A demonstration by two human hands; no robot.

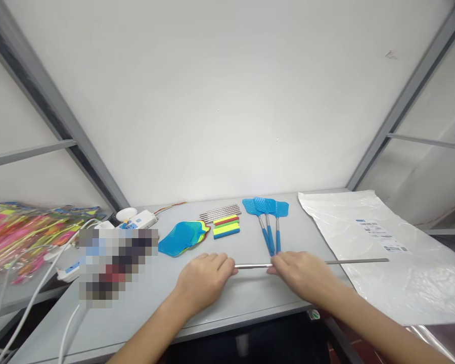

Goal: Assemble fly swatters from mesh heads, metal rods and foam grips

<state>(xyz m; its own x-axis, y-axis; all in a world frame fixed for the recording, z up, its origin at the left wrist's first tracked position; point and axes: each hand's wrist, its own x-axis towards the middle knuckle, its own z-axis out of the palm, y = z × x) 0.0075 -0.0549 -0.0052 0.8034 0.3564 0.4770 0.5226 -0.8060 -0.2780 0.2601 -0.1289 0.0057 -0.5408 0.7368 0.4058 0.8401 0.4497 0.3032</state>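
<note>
One grey table (136,323), across the lower frame. One white package (394,283), flat at lower right. Several clear bags (34,237) of pink, orange and yellow items, far left. One slender metal rod (254,266), lower centre, lying crosswise and reaching right over the package. Two bare hands: left hand (205,280), fingers closed around the rod left of centre; right hand (301,273), fingers likewise closed on it, a bare length showing between them. Three blue swatters (265,206), fanned, heads away, grips near the right hand; contact cannot be told. One overlapping pile of swatter heads (180,237), blue uppermost, left of centre. One row of thin metal rods (220,213), behind coloured tubes (226,227) in yellow, red, green and blue.
</note>
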